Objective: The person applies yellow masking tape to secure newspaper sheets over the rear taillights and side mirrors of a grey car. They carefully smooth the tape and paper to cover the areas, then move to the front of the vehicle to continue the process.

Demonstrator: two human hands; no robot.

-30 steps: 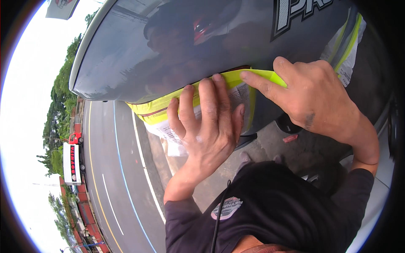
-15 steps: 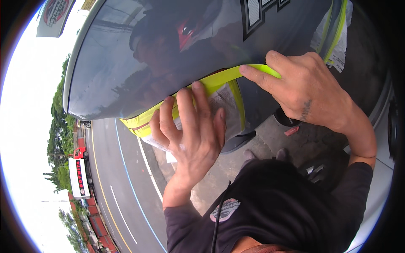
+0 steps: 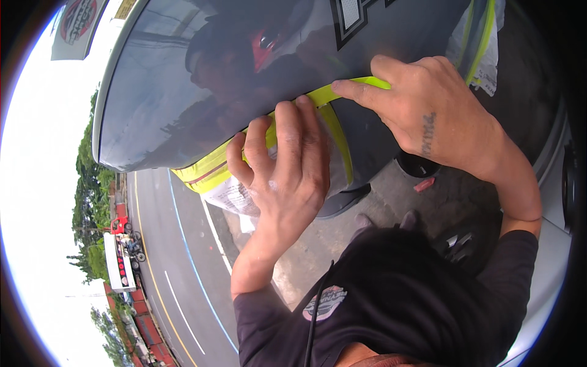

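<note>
A yellow masking tape (image 3: 322,95) runs along the lower edge of a glossy grey panel (image 3: 159,104), with masking paper (image 3: 229,199) below it. My left hand (image 3: 287,171) rests on the tape and paper, fingers bent and somewhat apart, fingertips against the upper strip. My right hand (image 3: 428,116) is farther right, index fingertip on the tape and the other fingers curled around its raised bright end. The panel carries a black-outlined graphic (image 3: 350,18). More tape and paper (image 3: 483,61) hang at the upper right.
A road (image 3: 171,257) with lane lines runs at the left, with a red-and-white truck (image 3: 116,260), a motorcycle (image 3: 136,244) and trees (image 3: 85,208). My feet stand on pavement (image 3: 324,238) beside a small red object (image 3: 424,183). A light surface (image 3: 544,281) is at the right.
Both hands have shifted up and left in the view along with the panel's graphic. My left fingers are now more bent on the tape. A motorcycle shows beside the truck.
</note>
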